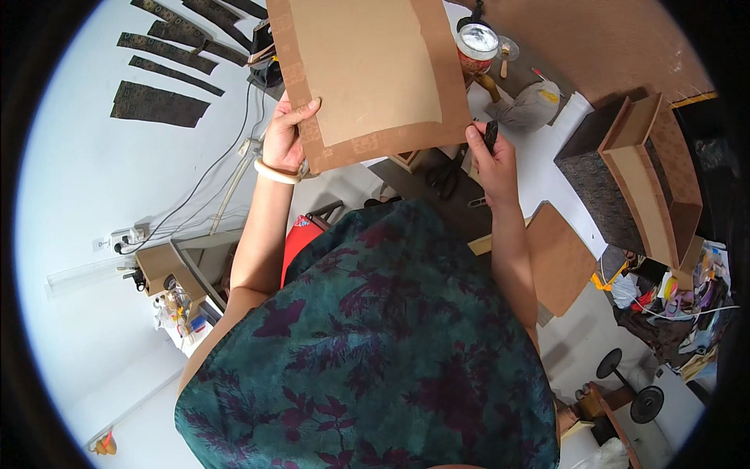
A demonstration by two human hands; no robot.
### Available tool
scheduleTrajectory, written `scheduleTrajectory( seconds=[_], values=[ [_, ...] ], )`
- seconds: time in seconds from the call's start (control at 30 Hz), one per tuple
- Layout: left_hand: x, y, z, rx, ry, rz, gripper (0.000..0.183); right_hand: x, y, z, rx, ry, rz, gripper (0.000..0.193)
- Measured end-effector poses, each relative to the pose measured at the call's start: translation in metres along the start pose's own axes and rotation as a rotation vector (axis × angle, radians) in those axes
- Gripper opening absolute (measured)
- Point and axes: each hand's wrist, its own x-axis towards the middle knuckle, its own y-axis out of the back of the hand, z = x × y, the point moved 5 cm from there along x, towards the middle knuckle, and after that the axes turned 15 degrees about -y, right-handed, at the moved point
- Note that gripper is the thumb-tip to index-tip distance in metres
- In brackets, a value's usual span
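Note:
Both my hands hold up a flat beige board (375,74) with a wide brown patterned border. My left hand (285,134) grips its left edge near the lower corner, thumb lying on the front face. At the lower right corner my right hand (494,162) pinches the board between thumb and fingers. A short black object (491,136), perhaps a tool handle, also sticks up out of my right hand; its kind is hard to make out. The far edge of the board runs out of view. Below it, black-handled scissors (445,178) lie on the dark work surface.
An open tub of white paste (477,39) and a brush (505,61) stand at the far right, near a grey cloth (531,105). An open brown box (633,172) sits on the right. Dark patterned strips (160,103) hang on the left wall. A brown board (558,258) lies beside my right forearm.

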Motion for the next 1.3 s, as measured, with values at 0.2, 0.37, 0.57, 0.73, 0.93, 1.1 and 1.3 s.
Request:
scheduleTrajectory(
  seconds=[0.2,0.37,0.57,0.73,0.93,1.1,1.3],
  values=[
    [-0.005,0.008,0.004,-0.033,0.034,0.029,0.045,0.001,-0.009,0.005,0.035,-0.015,-0.025,0.024],
    [-0.007,0.017,0.009,-0.056,0.047,0.037,0.047,0.003,-0.013,0.013,0.009,-0.051,0.009,0.028],
    [-0.018,-0.007,0.026,-0.015,0.027,-0.079,0.056,0.005,-0.019,0.029,0.08,-0.104,-0.014,0.027],
    [-0.021,-0.016,0.031,-0.005,0.007,-0.136,0.061,0.012,-0.015,0.04,0.119,-0.12,-0.036,0.026],
    [-0.021,-0.013,0.035,0.06,-0.034,-0.088,0.058,0.009,-0.016,0.039,0.186,-0.099,-0.078,0.012],
    [-0.024,0.01,0.045,0.058,-0.054,-0.066,0.057,0.003,-0.026,-0.008,0.076,-0.003,-0.181,0.02],
    [-0.014,0.02,0.042,0.036,0.07,-0.135,0.06,0.024,-0.041,-0.092,0.0,0.232,-0.154,0.024]
  ],
)
